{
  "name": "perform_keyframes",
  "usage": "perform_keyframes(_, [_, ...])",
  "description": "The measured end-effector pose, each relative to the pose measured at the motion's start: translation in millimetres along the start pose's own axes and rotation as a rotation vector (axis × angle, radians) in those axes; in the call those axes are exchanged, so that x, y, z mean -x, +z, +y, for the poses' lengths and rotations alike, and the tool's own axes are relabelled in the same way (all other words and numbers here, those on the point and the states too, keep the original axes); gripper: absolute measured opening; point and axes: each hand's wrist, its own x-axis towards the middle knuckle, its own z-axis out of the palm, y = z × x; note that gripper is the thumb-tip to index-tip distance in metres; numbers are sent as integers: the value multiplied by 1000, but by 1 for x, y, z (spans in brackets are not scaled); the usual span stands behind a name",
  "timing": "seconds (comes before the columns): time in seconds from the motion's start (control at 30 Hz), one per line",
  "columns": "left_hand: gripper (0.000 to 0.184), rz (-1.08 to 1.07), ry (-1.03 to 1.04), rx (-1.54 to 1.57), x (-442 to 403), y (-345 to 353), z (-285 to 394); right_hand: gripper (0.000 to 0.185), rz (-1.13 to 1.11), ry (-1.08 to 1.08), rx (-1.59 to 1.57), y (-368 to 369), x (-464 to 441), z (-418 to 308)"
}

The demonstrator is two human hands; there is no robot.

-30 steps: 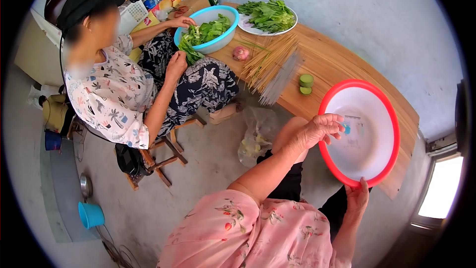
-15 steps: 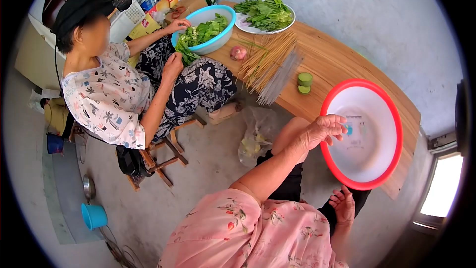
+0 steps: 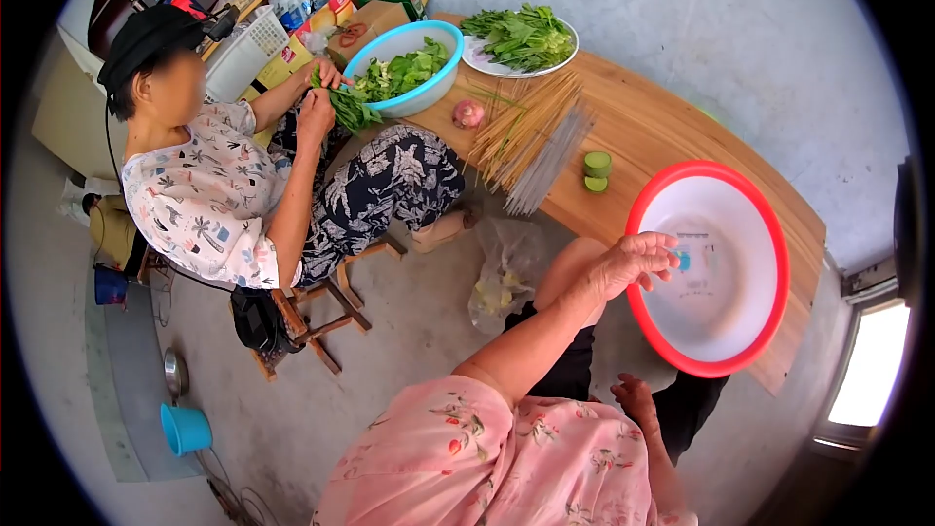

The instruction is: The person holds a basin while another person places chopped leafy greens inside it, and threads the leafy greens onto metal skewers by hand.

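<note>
My left hand (image 3: pixel 633 263) is over the left rim of a white basin with a red rim (image 3: pixel 709 170). Its fingers are loosely bent and apart, with nothing visible between them; whether they touch the rim I cannot tell. Lower down, my right hand (image 3: pixel 638 401) hovers near my dark-clad leg, fingers apart and holding nothing. The basin stands at the near edge of the wooden table (image 3: pixel 672 131), and only printed marks show on its inside. Close to it on the table are two cut green vegetable pieces (image 3: pixel 597 166).
Thin sticks (image 3: pixel 526 131), grey sticks (image 3: pixel 555 161), an onion (image 3: pixel 467 114) and a plate of greens (image 3: pixel 521 39) lie on the table. At left a seated person (image 3: pixel 219 166) holds leafy greens beside a blue-rimmed basin (image 3: pixel 443 29). A plastic bag (image 3: pixel 506 273) is on the floor.
My right hand has moved left and away from the basin. My left hand stays at the rim. The other person has lifted greens out of the blue-rimmed basin toward their body.
</note>
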Motion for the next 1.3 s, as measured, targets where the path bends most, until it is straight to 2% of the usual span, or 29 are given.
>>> perform_keyframes(0.07, [48,9,-2,1,0,0,1,37,20,21,-52,6,3,5])
perform_keyframes(0.17, [48,3,2,6,-1,-1,0,36,64,-95,46,8,4,20])
perform_keyframes(0.23, [47,-1,16,6,0,-1,0,36,26,59,25,5,5,19])
perform_keyframes(0.33, [46,-6,12,38,-1,0,-1,36,59,116,-34,3,4,14])
perform_keyframes(0.67, [45,-22,33,16,-1,-2,-10,36,65,83,-17,12,-2,43])
perform_keyframes(0.87, [46,-26,27,31,-5,0,-13,36,95,96,-145,11,3,20])
perform_keyframes(0.97, [45,-16,24,35,-4,0,-14,37,77,82,-28,13,2,26])
perform_keyframes(1.2, [45,-28,33,37,-5,2,-14,35,98,105,-124,13,3,32])
perform_keyframes(1.3, [45,-23,28,46,-4,3,-12,35,79,-1,-55,14,3,37])
